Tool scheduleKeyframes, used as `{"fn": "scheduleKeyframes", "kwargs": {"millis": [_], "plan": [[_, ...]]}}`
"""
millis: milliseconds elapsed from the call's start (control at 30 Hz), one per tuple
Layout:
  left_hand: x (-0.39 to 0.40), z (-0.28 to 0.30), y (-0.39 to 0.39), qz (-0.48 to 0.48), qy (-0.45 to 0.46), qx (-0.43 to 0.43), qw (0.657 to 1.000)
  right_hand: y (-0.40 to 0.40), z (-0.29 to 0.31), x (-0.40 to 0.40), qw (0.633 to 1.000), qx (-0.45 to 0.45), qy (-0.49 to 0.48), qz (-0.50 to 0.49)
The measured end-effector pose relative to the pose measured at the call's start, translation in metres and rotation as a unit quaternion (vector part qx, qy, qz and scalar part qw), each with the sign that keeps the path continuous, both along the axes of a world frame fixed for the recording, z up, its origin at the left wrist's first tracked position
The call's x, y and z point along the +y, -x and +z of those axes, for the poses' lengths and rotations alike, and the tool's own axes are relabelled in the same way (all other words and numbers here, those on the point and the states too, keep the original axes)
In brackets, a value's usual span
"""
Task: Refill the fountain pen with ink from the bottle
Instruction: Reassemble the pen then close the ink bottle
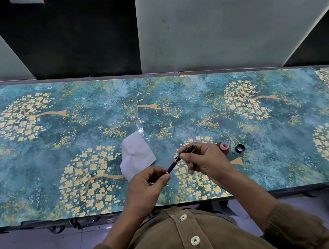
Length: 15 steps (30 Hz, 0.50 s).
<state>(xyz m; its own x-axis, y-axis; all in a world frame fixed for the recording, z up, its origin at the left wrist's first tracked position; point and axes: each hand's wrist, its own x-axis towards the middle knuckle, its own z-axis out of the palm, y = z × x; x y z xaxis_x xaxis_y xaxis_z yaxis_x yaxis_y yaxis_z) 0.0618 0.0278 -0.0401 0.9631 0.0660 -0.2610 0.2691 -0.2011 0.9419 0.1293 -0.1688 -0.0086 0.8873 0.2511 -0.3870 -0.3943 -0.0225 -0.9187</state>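
A slim black fountain pen (173, 165) with gold trim is held slanted above the table between both hands. My right hand (205, 162) grips its upper barrel with curled fingers. My left hand (147, 186) pinches the pen's lower end between thumb and fingers; the tip is hidden there. Just right of my right hand stands the open ink bottle (224, 146), its pinkish mouth showing and its body partly hidden by the hand. The bottle's black cap (239, 148) lies on the table to its right.
A white tissue (136, 157) lies on the teal floral table cover (278, 127), just left of the hands. Grey partition panels (218, 19) rise along the table's far edge. The table's near edge runs just below my wrists.
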Motion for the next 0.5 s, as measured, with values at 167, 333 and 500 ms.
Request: {"fn": "scheduleKeyframes", "kwargs": {"millis": [167,333,500], "plan": [[-0.003,0.001,0.000,-0.025,0.000,0.010,1.000,0.005,0.002,0.007,0.995,0.005,0.049,0.085],[-0.006,0.003,-0.002,-0.068,0.062,0.033,0.995,0.008,0.002,0.008,0.995,0.027,0.007,0.097],[-0.012,0.012,-0.006,-0.096,0.119,0.044,0.987,0.007,0.002,0.006,0.993,0.059,-0.063,0.080]]}}
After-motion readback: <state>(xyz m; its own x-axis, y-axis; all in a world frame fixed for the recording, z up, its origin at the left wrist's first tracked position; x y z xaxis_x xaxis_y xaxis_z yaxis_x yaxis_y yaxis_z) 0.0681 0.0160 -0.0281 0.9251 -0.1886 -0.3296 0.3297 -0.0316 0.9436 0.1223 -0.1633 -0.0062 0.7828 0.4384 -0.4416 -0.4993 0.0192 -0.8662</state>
